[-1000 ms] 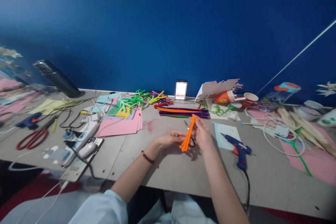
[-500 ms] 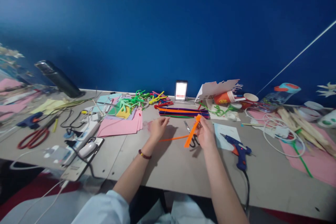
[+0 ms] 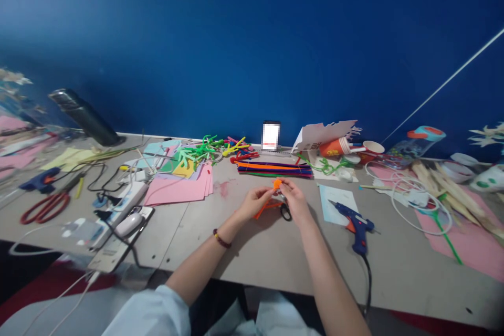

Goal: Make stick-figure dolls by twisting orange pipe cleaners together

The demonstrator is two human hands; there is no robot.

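My left hand [image 3: 254, 203] and my right hand [image 3: 293, 199] meet over the middle of the table. Their closed fingers pinch an orange pipe cleaner piece [image 3: 277, 184] from both sides. Its rounded top shows above the fingertips, and orange strands [image 3: 260, 212] come out below my left hand. Black-handled scissors [image 3: 286, 213] lie on the table just under my right hand, their blades mostly hidden. Behind the hands lies a bundle of purple, orange and green pipe cleaners [image 3: 273, 169].
A blue glue gun [image 3: 356, 223] lies at right beside light blue paper [image 3: 328, 202]. Pink paper [image 3: 173, 190], green bent pipe cleaners [image 3: 202, 152] and a power strip [image 3: 122, 210] are at left. A phone [image 3: 271, 135] stands against the blue wall; paper cups [image 3: 334, 147] lie right of it.
My left hand has moved right and taken hold of the orange piece. My right hand has shifted slightly left with it, and the hanging strands have swung to the left.
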